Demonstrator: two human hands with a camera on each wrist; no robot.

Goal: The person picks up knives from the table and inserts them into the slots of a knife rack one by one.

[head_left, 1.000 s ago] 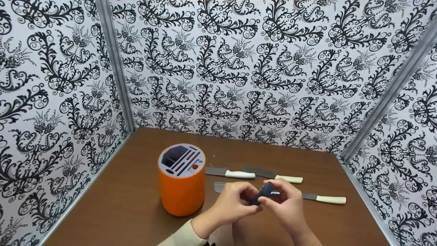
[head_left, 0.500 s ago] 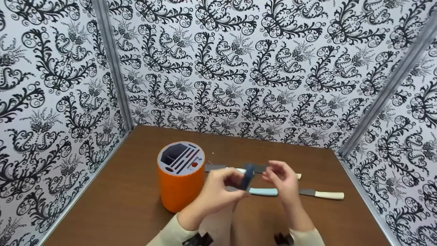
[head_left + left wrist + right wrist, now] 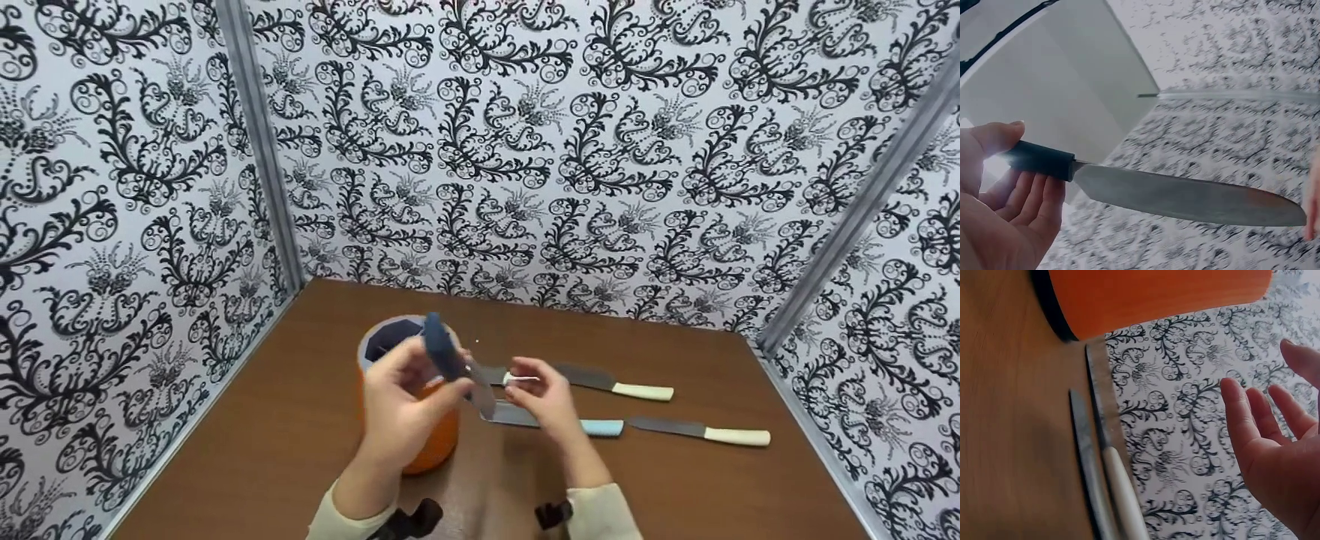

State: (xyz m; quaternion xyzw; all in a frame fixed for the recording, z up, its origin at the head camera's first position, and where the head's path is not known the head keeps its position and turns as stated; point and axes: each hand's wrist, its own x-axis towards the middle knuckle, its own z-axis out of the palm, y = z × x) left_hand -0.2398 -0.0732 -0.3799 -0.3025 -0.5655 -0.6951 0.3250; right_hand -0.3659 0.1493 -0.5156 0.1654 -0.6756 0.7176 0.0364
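Observation:
My left hand (image 3: 405, 412) grips the dark blue handle of a knife (image 3: 1185, 194), whose broad blade shows full length in the left wrist view. In the head view, that hand and handle overlap the orange knife block (image 3: 439, 450), hiding much of its slotted top. My right hand (image 3: 547, 397) is raised to the right of the blade, its fingers loosely bent. Nothing lies between these fingers in the right wrist view. Behind the right hand, a white-handled knife (image 3: 491, 375) is partly hidden.
On the brown table (image 3: 675, 495) lie a light-blue-handled knife (image 3: 602, 428) and two cream-handled knives, one farther back (image 3: 643, 391) and one at right (image 3: 739, 436). Patterned panels (image 3: 525, 150) enclose the table at the back and sides.
At first both hands were on the dark blue handle; the right hand has let go. The left hand has carried the knife left to the block, and the right hand has followed leftward.

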